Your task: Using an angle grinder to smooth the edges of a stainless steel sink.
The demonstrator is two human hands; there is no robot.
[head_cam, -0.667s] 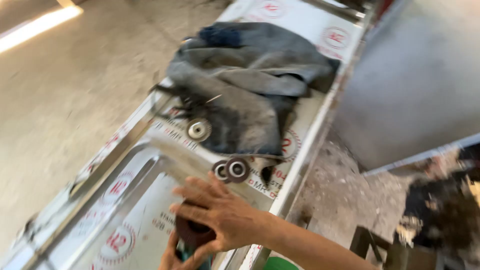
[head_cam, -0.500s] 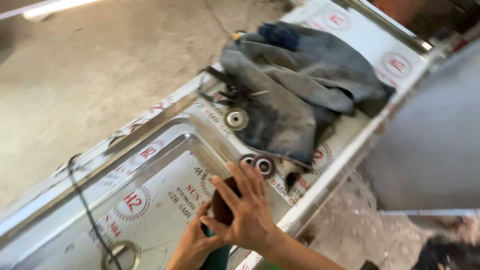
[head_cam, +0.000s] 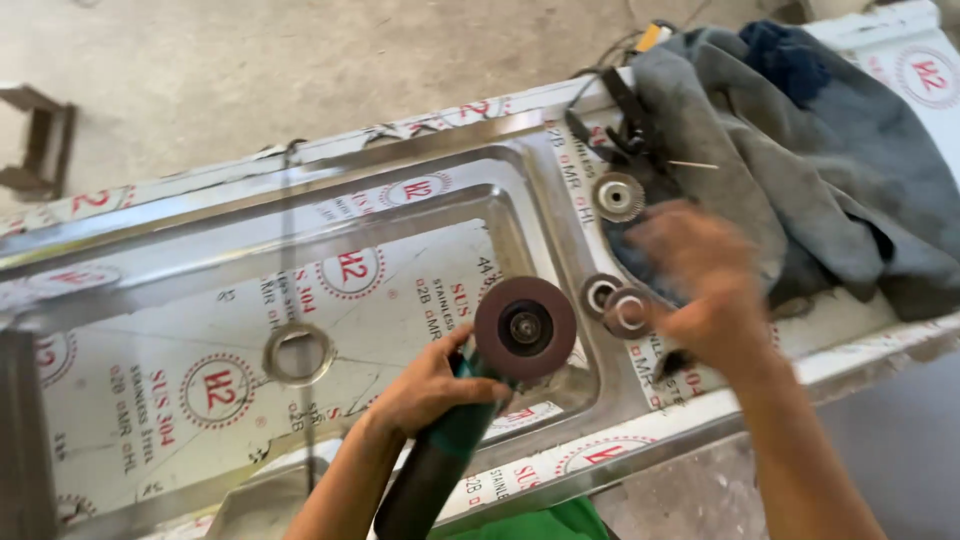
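My left hand (head_cam: 428,385) grips the neck of a green and black angle grinder (head_cam: 432,478), held over the sink basin with its dark round disc (head_cam: 525,328) facing up. My right hand (head_cam: 700,290) is blurred with motion over the drainboard. Its fingertips are at two small metal rings (head_cam: 600,293) (head_cam: 630,311) lying there. The blur hides whether it holds one. A larger toothed metal disc (head_cam: 617,196) lies a little farther back.
The stainless sink (head_cam: 200,240), wrapped in printed protective film, has a round drain hole (head_cam: 298,352). A grey cloth (head_cam: 830,150) and a black hand tool (head_cam: 620,130) lie on the drainboard. A thin cord (head_cam: 290,250) crosses the basin. Concrete floor and a stool (head_cam: 40,140) lie beyond.
My right hand has left the grinder's disc and swung right to the loose rings on the drainboard. The left hand still holds the grinder. The view has shifted left.
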